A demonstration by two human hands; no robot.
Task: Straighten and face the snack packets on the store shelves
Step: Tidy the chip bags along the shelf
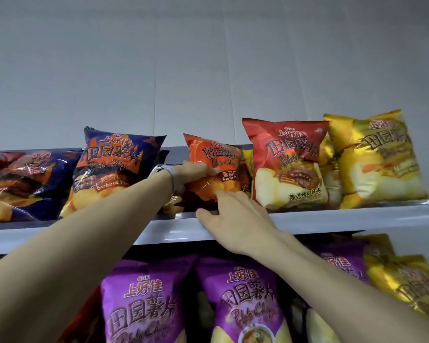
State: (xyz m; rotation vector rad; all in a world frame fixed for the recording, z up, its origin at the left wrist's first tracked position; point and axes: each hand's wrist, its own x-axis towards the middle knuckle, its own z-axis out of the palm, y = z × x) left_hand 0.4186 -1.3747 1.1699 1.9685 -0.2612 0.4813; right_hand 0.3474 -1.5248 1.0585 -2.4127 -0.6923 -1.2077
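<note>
An orange tomato chips packet (216, 157) stands on the upper shelf (332, 219), tilted a little to the left. My left hand (192, 175) grips its left edge at mid height, thumb on the front. My right hand (235, 214) holds its bottom edge, fingers curled under and against the lower front. To its left stands a dark blue barbecue packet (112, 167); to its right a red steak-flavour packet (287, 164) and a yellow packet (377, 157), both facing front.
Another blue packet (30, 184) lies leaning at the far left of the upper shelf. On the shelf below stand purple packets (144, 303) (245, 300) and a yellow one (406, 280). A plain grey wall (208, 58) rises behind the shelves.
</note>
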